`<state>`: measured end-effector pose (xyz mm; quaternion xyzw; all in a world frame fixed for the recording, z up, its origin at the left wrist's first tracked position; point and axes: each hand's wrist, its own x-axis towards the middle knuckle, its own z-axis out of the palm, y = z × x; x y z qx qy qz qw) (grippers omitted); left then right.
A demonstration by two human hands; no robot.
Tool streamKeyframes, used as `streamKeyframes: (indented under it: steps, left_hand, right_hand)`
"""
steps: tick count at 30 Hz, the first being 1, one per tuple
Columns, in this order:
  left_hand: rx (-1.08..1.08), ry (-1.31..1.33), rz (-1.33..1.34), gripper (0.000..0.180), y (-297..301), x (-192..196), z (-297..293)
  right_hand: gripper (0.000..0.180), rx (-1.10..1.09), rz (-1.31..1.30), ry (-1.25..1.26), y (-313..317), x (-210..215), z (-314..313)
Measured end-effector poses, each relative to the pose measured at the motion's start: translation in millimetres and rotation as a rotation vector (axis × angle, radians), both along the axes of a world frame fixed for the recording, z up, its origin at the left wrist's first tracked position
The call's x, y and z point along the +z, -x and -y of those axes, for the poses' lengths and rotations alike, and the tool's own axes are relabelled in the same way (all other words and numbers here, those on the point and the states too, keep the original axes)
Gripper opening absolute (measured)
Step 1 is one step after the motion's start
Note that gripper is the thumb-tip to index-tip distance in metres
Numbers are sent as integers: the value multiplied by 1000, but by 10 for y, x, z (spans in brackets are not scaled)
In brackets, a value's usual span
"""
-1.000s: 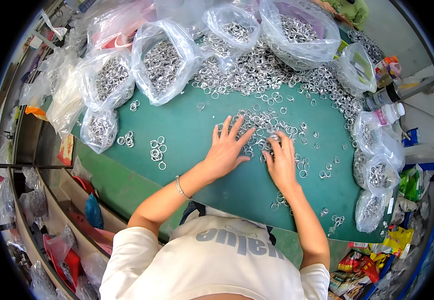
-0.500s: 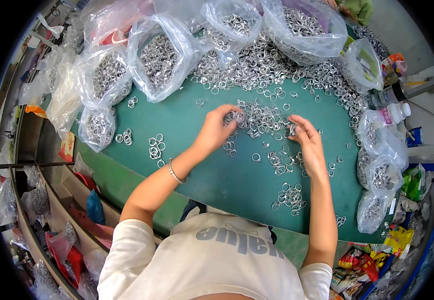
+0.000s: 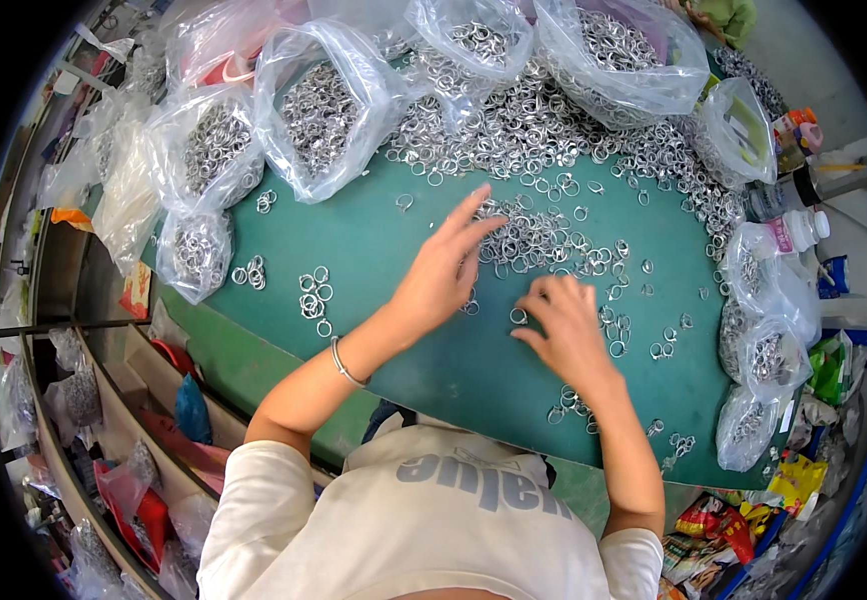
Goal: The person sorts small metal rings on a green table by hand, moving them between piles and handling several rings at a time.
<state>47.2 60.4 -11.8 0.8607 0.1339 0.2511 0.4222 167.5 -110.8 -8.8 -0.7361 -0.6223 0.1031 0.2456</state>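
Note:
My left hand (image 3: 441, 272) is at the left edge of a loose pile of silver rings (image 3: 539, 238), its fingers stretched out and apart. A few rings show beside its fingertips, and some by its thumb are partly hidden. Below the pile, my right hand (image 3: 562, 328) hovers low over the green table with curved fingers. A single ring (image 3: 519, 316) lies in the gap between its thumb and forefinger, which do not look closed on it. Further rings (image 3: 615, 325) lie right of this hand, and a small group (image 3: 570, 402) is partly covered by my right wrist.
Clear plastic bags of rings (image 3: 319, 120) line the far edge, with a large heap (image 3: 504, 125) between them. Smaller bags (image 3: 769, 355) stand on the right. Small ring groups (image 3: 315, 298) lie on the left of the green table (image 3: 404, 375). A person's hand (image 3: 699, 18) shows far right.
My left hand has opened and let go of the rings it was gathering. My right hand has moved left and nearer, from the pile's right side to the single ring.

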Motion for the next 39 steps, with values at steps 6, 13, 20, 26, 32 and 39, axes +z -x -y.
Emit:
streamKeyframes:
  steps: [6,13,20,26,32,39]
  left_hand:
    - [67,-290,-208,38,219,-60,169]
    - [-285,1032,-283,29,450,-236,521]
    - [252,296,-328,20,1025,-22,389]
    - [266,354,-143,19,1170,-205,405]
    - [647,111,-4,25,1505,-227,-128]
    - [461,681,85,28,1349,-186,-87]
  right_hand:
    - [16,-206,-61,-137,23,-16,198]
    - [29,-125,-352,-124,403,64,209]
    - [53,-342,28,-31,-125,-69,150]
    - [62,-239,166,55,-82,-299,-199]
    - [43,-140,151,-9,-130,-342,-74]
    - [31,-300,-586,-153,-301,-105,10]
